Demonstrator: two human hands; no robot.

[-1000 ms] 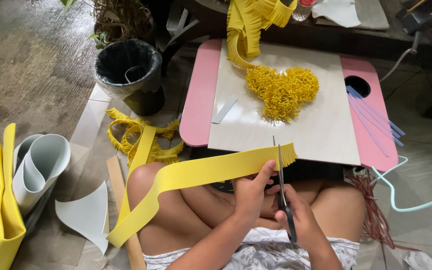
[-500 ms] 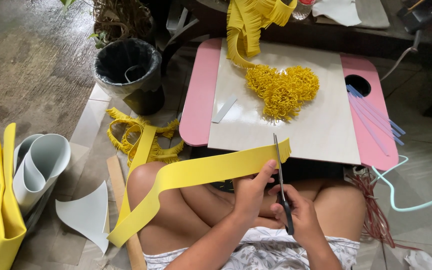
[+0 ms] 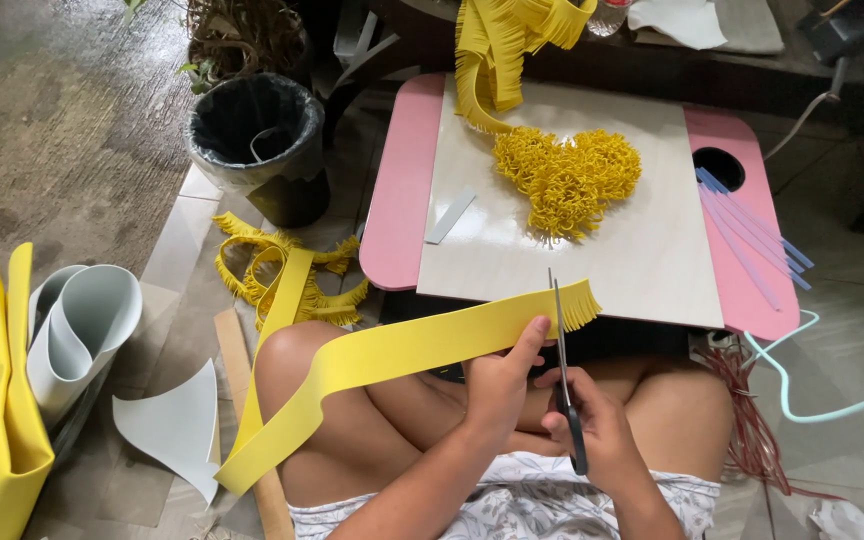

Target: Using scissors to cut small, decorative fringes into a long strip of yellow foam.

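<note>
Head view: the left hand (image 3: 497,385) pinches a yellow foam strip (image 3: 392,355) just behind its fringed end, above the lap and off the near edge of the pink table (image 3: 402,190). The right hand (image 3: 592,425) grips scissors (image 3: 560,345), blades closed at the strip. The strip looks light, soft and floppy, best held near the cut. Since the earlier frame the fringe has lengthened.

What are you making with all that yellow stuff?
A person sits on the floor snipping fringe into a long yellow foam strip. The left hand holds the strip while the right hand works scissors at its fringed end. On the pink table a board carries a yellow fringed heart.
</note>
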